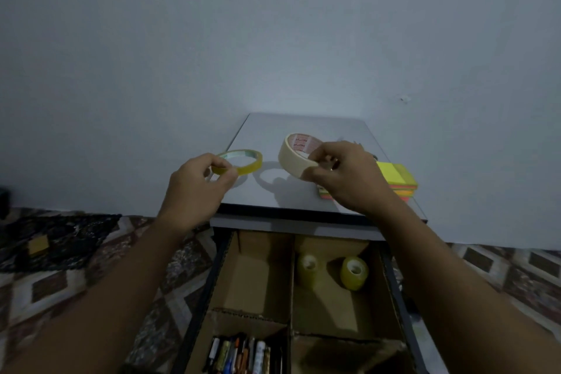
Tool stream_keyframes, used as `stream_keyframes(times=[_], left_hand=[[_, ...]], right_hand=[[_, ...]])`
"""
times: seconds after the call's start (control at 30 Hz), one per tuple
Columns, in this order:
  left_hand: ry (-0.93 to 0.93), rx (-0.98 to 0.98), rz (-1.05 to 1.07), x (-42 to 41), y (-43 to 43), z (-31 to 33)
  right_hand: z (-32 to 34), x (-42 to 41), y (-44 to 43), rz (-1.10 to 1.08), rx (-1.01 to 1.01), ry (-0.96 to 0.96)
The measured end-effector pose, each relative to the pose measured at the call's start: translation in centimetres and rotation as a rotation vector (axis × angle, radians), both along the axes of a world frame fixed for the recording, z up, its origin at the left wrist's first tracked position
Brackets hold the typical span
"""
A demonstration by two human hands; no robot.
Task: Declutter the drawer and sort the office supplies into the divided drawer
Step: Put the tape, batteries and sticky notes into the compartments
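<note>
Masking tape roll (299,158) pinched by right hand (349,179); yellow tape ring (243,161) by left hand (197,188).

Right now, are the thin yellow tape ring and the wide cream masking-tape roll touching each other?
Apart. The head view shows a strip of grey cabinet top between the thin yellow tape ring and the wide cream masking-tape roll.

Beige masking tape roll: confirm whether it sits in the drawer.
No, the right hand holds the beige tape roll above the grey cabinet top.
</note>
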State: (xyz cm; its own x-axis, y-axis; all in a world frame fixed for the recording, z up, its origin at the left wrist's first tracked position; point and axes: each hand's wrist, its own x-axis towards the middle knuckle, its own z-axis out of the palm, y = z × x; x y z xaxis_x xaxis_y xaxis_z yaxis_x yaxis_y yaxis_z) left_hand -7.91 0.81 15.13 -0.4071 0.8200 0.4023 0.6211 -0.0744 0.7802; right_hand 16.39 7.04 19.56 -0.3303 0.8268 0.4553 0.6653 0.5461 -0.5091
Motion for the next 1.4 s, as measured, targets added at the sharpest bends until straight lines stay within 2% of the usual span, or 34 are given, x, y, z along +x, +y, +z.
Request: stream_keyframes(times=[0.2, 0.3, 0.7, 0.87, 1.2, 1.4], left_hand=[[-0.061, 0.081, -0.071, 1.8, -3.3, -2.2], [-0.072, 0.122, -0.094, 2.5, -4.5, -3.5], [-0.096, 0.027, -0.123, 5.0, -7.9, -7.4], [-0.092, -0.017, -0.133, 5.6, -8.2, -8.0], [-0.050, -0.103, -0.170, 6.1, -8.2, -8.9], [-0.082, -0.147, -0.216, 6.6, -8.4, -9.5]], right_hand=[[-2.8, 3.6, -5.8, 0.065, -0.085, 0.119], [-5.2, 5.1, -8.0, 0.035, -0.181, 0.112], [-12.3, 8.2, -9.1, 0.039, -0.474, -0.244], [-14.3, 7.6, -7.7, 0.009, -0.600, -0.306], [-16.3, 6.4, -6.2, -0.047, -0.575, -0.534], [-16.7, 6.4, -6.1, -0.111, -0.548, -0.550]])
